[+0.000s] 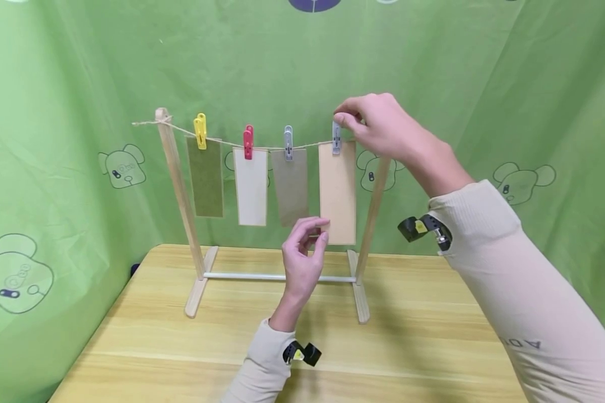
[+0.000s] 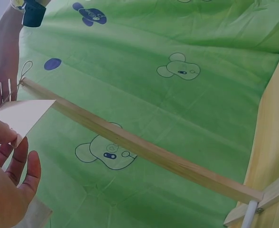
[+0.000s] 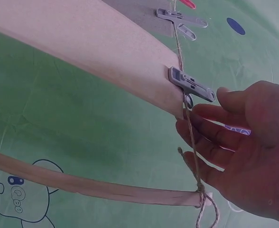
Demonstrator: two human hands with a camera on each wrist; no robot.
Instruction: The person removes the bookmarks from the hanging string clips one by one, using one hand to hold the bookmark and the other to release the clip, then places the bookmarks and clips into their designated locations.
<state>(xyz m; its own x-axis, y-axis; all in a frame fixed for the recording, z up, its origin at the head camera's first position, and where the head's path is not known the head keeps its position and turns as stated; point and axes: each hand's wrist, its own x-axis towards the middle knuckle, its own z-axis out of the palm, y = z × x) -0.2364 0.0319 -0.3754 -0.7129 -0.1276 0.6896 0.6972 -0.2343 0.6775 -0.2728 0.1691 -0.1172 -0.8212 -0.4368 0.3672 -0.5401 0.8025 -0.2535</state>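
My right hand pinches the grey clothespin that clips the tan card to the twine. My left hand pinches that card's lower left corner, above the bench.

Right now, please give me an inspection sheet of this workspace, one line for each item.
Surface: wooden table, light grain.
Job's things: wooden rack with string; four cards hang from yellow, red and two grey pegs; the tan card is rightmost.
Clutter: nothing seen.
Hands: right hand touches the top of the grey peg on the tan card; left hand pinches that card's lower edge.
Cables: nothing seen; a small black camera sits on each wrist.
Surroundings: green cloth with cartoon bears behind and at both sides.
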